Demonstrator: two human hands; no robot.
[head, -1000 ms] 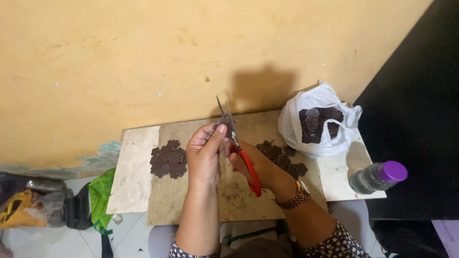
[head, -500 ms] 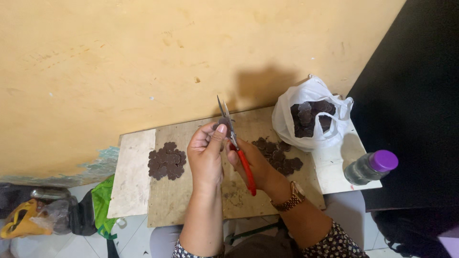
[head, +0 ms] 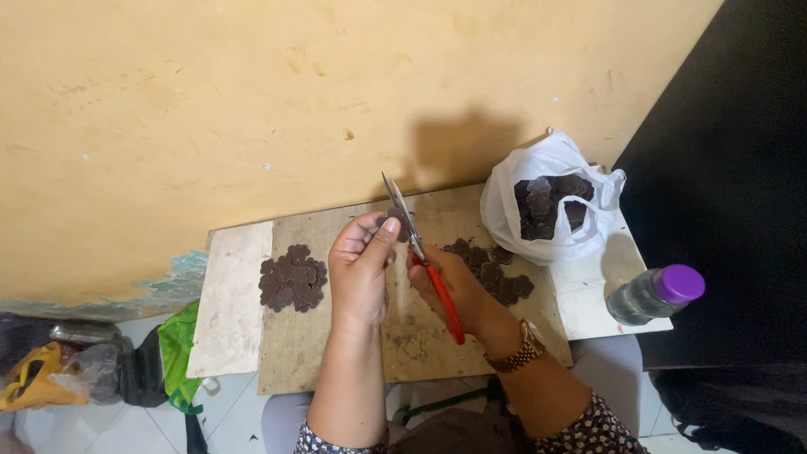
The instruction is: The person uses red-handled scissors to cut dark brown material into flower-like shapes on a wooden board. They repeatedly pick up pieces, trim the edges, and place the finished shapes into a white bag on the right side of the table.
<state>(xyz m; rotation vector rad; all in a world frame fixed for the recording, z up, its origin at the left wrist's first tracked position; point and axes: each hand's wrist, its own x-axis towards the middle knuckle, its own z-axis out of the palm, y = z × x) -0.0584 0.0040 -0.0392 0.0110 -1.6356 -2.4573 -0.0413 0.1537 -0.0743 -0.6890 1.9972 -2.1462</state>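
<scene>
Wooden board tabletop [head: 336, 353] under me, white plastic bag [head: 513, 210] of dark pieces to the right. My left hand [head: 360, 273] pinches a small dark brown flower-shaped piece [head: 395, 223] in its fingers; my right hand [head: 450, 282] grips red-handled scissors [head: 424, 265], blades at that piece.

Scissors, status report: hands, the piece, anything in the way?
Left hand fingers pinch a small dark scalloped piece. Right hand grips red-handled scissors, blades at the piece. Nothing in the way.
</scene>
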